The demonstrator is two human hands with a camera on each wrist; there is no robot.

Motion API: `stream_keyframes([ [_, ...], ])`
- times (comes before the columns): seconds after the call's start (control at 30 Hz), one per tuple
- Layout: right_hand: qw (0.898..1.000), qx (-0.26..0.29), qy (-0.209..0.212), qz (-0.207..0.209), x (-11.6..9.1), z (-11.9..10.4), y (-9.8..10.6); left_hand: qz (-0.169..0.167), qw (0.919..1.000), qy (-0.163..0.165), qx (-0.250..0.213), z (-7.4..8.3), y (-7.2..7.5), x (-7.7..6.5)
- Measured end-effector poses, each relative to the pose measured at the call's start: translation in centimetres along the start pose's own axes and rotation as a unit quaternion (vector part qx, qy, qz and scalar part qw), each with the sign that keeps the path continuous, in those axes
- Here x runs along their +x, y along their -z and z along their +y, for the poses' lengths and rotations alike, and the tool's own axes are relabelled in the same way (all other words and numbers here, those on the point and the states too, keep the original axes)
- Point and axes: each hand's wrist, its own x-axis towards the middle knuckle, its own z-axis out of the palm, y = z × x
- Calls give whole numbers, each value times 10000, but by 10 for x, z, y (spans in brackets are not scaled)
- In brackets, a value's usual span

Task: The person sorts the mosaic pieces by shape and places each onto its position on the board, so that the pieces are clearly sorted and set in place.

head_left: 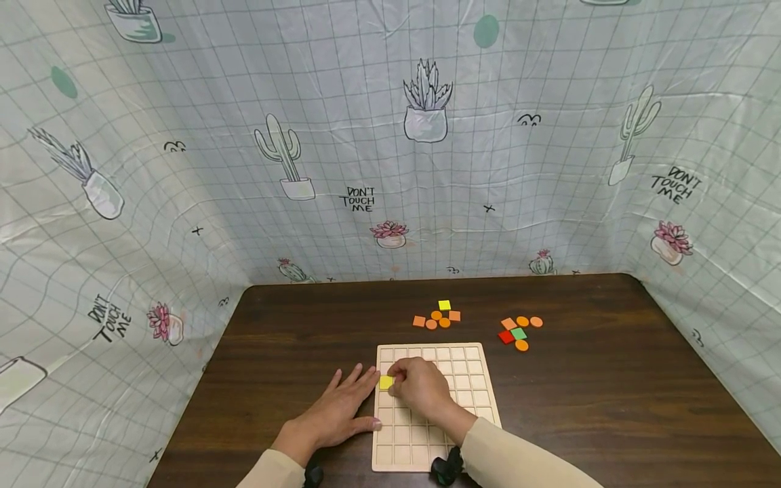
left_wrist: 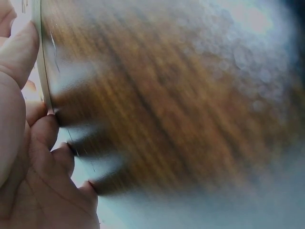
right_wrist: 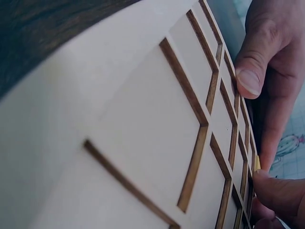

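Note:
A pale wooden board (head_left: 439,463) with a grid of square recesses lies on the dark table. A yellow square tile (head_left: 386,383) is at its left column, upper half. My right hand (head_left: 422,388) reaches over the board and pinches this tile at its right side, thumb and fingertips curled close together. In the right wrist view the tile (right_wrist: 258,162) shows only as a thin yellow sliver by the fingers. With fingers spread, my left hand (head_left: 334,415) rests on the table at the board's left edge, thumb tip touching that edge.
Beyond the board lies a group of orange squares and discs with another yellow square (head_left: 444,306). Farther right are a red square (head_left: 506,337), a green square (head_left: 518,333) and several orange pieces. A patterned curtain (head_left: 427,169) hangs round the table (head_left: 293,352).

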Motion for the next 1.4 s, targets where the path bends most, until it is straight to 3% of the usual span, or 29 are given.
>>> stream_keyframes([
  [0.93, 9966, 779, -204, 169, 4, 8, 10, 32, 10000, -4, -52, 0, 1, -1],
  [1.4, 9902, 1320, -343, 295, 18, 25, 51, -66, 9999, 49, -115, 0, 1, 1],
])
